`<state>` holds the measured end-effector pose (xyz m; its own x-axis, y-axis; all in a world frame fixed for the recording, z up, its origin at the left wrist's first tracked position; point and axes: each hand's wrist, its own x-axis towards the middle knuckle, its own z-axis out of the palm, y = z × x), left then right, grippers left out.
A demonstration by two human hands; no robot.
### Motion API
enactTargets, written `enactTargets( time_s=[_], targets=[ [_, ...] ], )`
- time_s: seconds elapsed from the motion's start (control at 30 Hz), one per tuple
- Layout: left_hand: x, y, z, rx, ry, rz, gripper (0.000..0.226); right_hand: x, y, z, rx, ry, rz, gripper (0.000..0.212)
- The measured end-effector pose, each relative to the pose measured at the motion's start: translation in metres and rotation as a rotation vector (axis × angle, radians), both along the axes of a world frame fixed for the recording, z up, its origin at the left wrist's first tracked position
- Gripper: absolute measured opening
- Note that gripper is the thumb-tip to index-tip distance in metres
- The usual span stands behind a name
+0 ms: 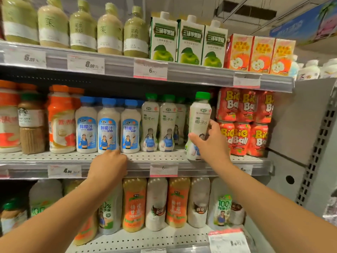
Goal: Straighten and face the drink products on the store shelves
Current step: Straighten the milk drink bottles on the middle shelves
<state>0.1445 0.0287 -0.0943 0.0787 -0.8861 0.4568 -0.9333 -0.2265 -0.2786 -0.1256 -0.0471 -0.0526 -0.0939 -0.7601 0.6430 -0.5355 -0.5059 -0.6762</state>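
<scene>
facing looks partly done: right hand (209, 143) grips a green-capped bottle (198, 125) tilted at the middle shelf (73, 157) edge, right of its upright neighbours, while left hand (109, 165) rests curled there, holding nothing visible.

Price tags (150, 69) line the shelf edges — a blue banner (308, 21) (upper right).
</scene>
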Motion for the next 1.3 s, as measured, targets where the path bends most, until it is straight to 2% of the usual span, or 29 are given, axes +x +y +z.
enactTargets(
  time_s=[0.2,0.37,0.43,0.6,0.73,0.83,1.07,1.13,1.3],
  targets=[
    [-0.022,-0.003,0.010,0.149,-0.134,0.150,0.019,0.011,-0.026,-0.009,0.016,0.030,0.003,0.077],
    [-0.026,-0.003,0.013,0.179,-0.190,0.180,0.021,0.025,-0.035,-0.018,0.008,0.024,-0.006,0.073],
    [-0.027,-0.003,0.013,0.180,-0.201,0.179,0.021,0.026,-0.037,-0.029,0.009,0.035,-0.013,0.070],
    [-0.028,-0.004,0.011,0.163,-0.240,0.183,0.019,0.023,-0.046,-0.033,0.098,0.077,-0.019,0.046],
    [-0.026,-0.004,0.008,0.139,-0.224,0.154,0.017,0.035,-0.048,-0.033,0.131,0.231,-0.190,0.047],
    [-0.025,0.000,0.008,0.122,-0.203,0.140,0.014,0.042,-0.048,-0.037,0.093,0.256,-0.276,0.050],
    [-0.025,0.004,0.003,0.081,-0.186,0.120,0.018,0.044,-0.050,-0.034,0.123,0.280,-0.306,0.051],
    [-0.022,0.004,-0.003,0.043,-0.153,0.094,0.024,0.045,-0.050,-0.033,0.128,0.290,-0.316,0.052],
    [-0.006,0.022,-0.069,-0.097,0.036,-0.009,0.080,0.041,-0.046,-0.039,0.072,0.256,-0.322,0.058]
  ],
)
